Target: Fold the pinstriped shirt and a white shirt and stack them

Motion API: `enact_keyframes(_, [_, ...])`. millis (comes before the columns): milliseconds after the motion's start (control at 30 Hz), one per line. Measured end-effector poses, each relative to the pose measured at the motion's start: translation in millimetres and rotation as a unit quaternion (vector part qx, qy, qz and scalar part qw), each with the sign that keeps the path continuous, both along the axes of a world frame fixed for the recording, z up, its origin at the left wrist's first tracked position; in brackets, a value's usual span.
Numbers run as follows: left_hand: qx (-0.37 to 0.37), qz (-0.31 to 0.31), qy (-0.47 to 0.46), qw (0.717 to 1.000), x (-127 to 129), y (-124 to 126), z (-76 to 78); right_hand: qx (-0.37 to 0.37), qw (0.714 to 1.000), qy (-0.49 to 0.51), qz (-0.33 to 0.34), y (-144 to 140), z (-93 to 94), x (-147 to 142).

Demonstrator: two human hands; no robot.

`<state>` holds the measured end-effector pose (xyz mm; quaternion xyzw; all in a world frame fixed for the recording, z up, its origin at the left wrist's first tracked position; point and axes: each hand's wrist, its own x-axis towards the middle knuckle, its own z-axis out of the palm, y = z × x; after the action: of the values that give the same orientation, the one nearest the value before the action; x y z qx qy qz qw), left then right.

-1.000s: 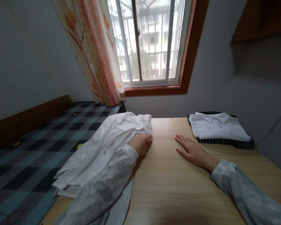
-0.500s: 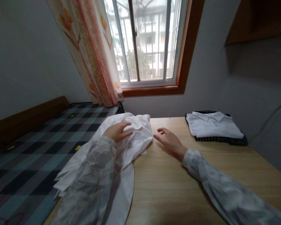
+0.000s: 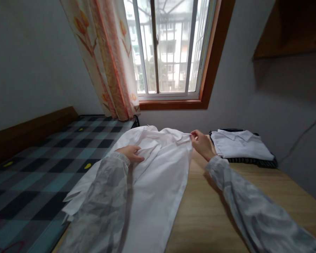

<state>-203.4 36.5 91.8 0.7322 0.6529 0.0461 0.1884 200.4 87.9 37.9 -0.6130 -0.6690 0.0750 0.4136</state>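
A white shirt [image 3: 158, 196] lies spread and wrinkled over the left part of the wooden table, its collar end toward the window and its left side hanging toward the bed. My right hand [image 3: 202, 143] pinches the shirt's far right edge between thumb and fingers and draws it out taut. Over the shirt's middle left, my left hand [image 3: 131, 154] rests on the cloth, thumb and fingers apart. Both forearms wear loose grey patterned sleeves.
On the table's [image 3: 213, 218] far right sits a folded white shirt [image 3: 244, 144] on top of dark striped cloth [image 3: 252, 162]. A bed with a checked cover [image 3: 47, 168] adjoins the left side. Behind are a window [image 3: 171, 52] and a flowered curtain [image 3: 105, 63].
My right hand has moved up and taken hold of the shirt's edge, pulling it rightward so the front panel spreads over more table. My left hand has shifted slightly down.
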Motion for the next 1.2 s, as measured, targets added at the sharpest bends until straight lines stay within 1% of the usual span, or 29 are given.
enact_keyframes(100, [-0.039,-0.006,-0.014,0.999,5,-4,6.7,0.038,0.999,0.019,-0.034,4,10.3,61])
enact_keyframes(167, [-0.032,-0.007,-0.012,0.999,8,-6,10.2,0.047,0.998,0.013,-0.048,4,13.5,99])
enact_keyframes(233, [-0.027,-0.008,-0.023,0.999,10,-7,12.2,0.049,0.996,0.002,-0.076,2,12.8,133])
enact_keyframes(300, [-0.017,-0.015,-0.046,0.999,11,-7,14.1,0.045,0.994,-0.009,-0.100,1,8.6,160])
enact_keyframes(367, [0.003,-0.034,-0.056,0.998,10,-6,17.4,0.032,0.994,-0.018,-0.105,2,1.6,180])
enact_keyframes(400, [0.023,-0.042,-0.051,0.998,9,-6,19.6,0.023,0.994,-0.023,-0.101,2,-2.4,189])
enact_keyframes(467, [0.091,-0.052,-0.020,0.994,9,-4,23.8,0.000,0.996,-0.030,-0.087,3,-10.9,201])
enact_keyframes(533, [0.163,-0.052,0.023,0.985,9,-3,25.6,-0.023,0.996,-0.036,-0.075,2,-18.9,206])
enact_keyframes(567, [0.177,-0.052,0.044,0.982,10,-2,25.0,-0.032,0.996,-0.040,-0.067,0,-22.4,207])
enact_keyframes(600, [0.172,-0.051,0.064,0.982,11,-2,23.6,-0.038,0.997,-0.046,-0.057,-3,-25.5,205])
enact_keyframes(633, [0.151,-0.044,0.082,0.984,13,-1,21.5,-0.044,0.997,-0.053,-0.045,-6,-28.2,202])
enact_keyframes(700, [0.112,-0.010,0.110,0.987,16,-1,16.6,-0.050,0.995,-0.079,-0.020,-14,-32.3,191])
enact_keyframes(767, [0.110,0.025,0.126,0.986,19,-1,13.3,-0.045,0.990,-0.131,-0.005,-22,-35.0,178])
enact_keyframes(833, [0.130,0.033,0.129,0.982,22,-2,12.7,-0.029,0.978,-0.207,0.003,-29,-36.6,165])
enact_keyframes(933, [0.141,0.014,0.130,0.981,26,-4,16.3,-0.015,0.952,-0.307,0.007,-33,-36.7,153])
enact_keyframes(1000, [0.134,0.000,0.126,0.983,29,-6,20.5,-0.011,0.941,-0.337,0.013,-33,-35.0,151])
enact_keyframes(1100, [0.133,-0.035,0.115,0.984,36,-12,29.6,-0.002,0.947,-0.321,0.010,-30,-29.8,154])
enact_keyframes(1200, [0.157,-0.106,0.089,0.978,49,-23,41.9,0.026,0.965,-0.260,-0.018,-24,-20.6,158])
